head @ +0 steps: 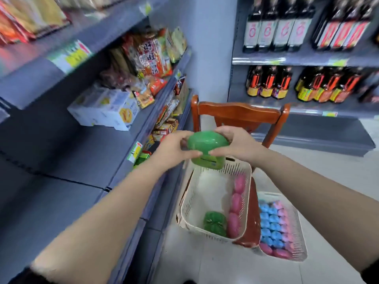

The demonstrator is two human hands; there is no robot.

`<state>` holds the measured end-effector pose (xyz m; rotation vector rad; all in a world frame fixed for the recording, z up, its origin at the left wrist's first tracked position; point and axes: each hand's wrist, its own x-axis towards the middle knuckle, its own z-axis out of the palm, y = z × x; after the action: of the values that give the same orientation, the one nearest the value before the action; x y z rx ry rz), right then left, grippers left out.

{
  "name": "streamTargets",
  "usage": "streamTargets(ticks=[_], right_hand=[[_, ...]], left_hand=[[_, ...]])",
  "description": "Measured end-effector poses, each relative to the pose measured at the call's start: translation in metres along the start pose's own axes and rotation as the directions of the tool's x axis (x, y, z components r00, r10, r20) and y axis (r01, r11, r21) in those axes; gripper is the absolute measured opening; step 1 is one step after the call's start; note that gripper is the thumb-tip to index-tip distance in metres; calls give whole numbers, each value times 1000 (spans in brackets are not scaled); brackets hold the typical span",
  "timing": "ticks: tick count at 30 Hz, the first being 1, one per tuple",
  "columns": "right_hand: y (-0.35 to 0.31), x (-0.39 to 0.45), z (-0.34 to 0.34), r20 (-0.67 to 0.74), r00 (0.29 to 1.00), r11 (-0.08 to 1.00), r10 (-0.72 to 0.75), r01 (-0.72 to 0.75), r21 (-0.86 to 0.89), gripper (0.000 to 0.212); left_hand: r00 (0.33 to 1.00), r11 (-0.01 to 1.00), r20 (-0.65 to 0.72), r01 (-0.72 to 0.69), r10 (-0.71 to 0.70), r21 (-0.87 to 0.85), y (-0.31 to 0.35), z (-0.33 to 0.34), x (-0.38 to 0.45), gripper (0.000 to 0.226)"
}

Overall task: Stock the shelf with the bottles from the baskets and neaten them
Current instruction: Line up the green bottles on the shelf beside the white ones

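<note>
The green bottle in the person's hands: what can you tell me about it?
The green bottle looks like glossy translucent plastic, rounded, with a paler label area facing down. It is blurred, so no cap can be made out. The left hand and right hand grip it from either side, above the white basket.

Both hands are on one green bottle [207,148], held up over the far end of the white basket [215,203]. Left hand [174,150] grips it from 9 o'clock, right hand [235,144] from 3 o'clock, fingers curled round it. The basket sits on a wooden chair [242,117] and has another green bottle [215,223] plus a row of pink bottles [235,206] along its 3 o'clock wall. A second basket [287,228] at 4 o'clock, on the floor, is packed with blue and pink ones. Grey shelf [67,160] runs along 9 o'clock, dark bottles [303,83] shelved up at 1 o'clock. Bit blurry overall.
</note>
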<state>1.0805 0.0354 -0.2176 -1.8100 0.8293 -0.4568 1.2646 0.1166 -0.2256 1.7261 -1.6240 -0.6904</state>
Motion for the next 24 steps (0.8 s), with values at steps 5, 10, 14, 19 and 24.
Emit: streamTargets(ticks=[5,10,14,19,24], right_hand=[[-88,-9,-8,-32,990,976,-140,143,166,53],[-161,-11,2,-15,960,908,-279,269,323,31],[-213,-11,22,28,921,856,-388,349,383,20],[-263,-16,60,127,853,797,-506,406,448,47],[-290,-24,115,276,766,783,-581,434,445,28]], left_hand=[[983,974,-181,-22,-20,-228,61,-59,-31,31],[922,937,-384,-89,-52,-339,116,-107,-66,15],[825,946,-559,-110,-85,-305,145,-141,-104,20],[664,970,-740,-95,-105,-222,167,-180,-155,9],[508,987,-852,-17,-128,-159,175,-214,-210,11]])
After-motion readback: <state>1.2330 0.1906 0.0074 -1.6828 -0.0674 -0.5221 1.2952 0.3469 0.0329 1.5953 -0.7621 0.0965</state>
